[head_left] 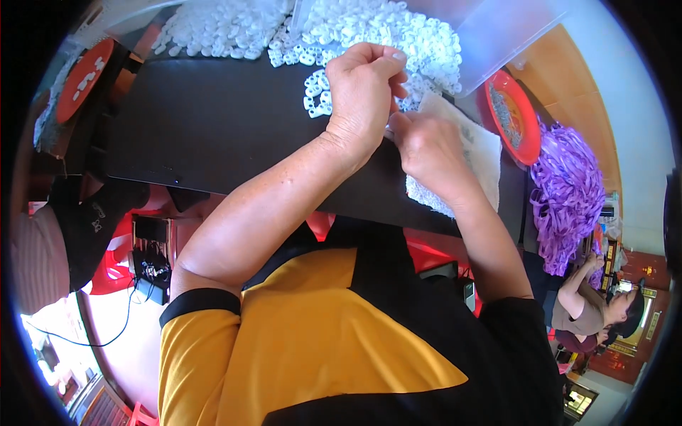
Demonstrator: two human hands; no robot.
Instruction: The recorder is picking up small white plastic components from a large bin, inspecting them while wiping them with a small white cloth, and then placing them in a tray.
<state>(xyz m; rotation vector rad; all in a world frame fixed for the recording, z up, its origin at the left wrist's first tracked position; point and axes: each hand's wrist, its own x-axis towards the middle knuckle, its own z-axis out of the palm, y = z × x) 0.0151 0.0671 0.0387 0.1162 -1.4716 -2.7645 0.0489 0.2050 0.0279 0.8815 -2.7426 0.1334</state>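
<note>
My left hand [361, 96] is raised over the far part of the dark table, its thumb and fingers pinched together. Close by on the right, my right hand [433, 149] is curled, with its thumb and forefinger closed near a white towel [489, 150]. Whatever either hand grips is too small or too hidden to name. Beyond them spreads a heap of small white plastic pieces with holes [398, 28]. A few loose white pieces [316, 92] lie just left of my left hand.
The dark table [213, 128] stretches left. Another white heap [220, 32] lies at the back, beside clear plastic bin walls. On the right are a red bowl [531, 145] of small grey parts and purple ribbons [568, 192]. A red dish [69, 99] sits far left. People are at both sides.
</note>
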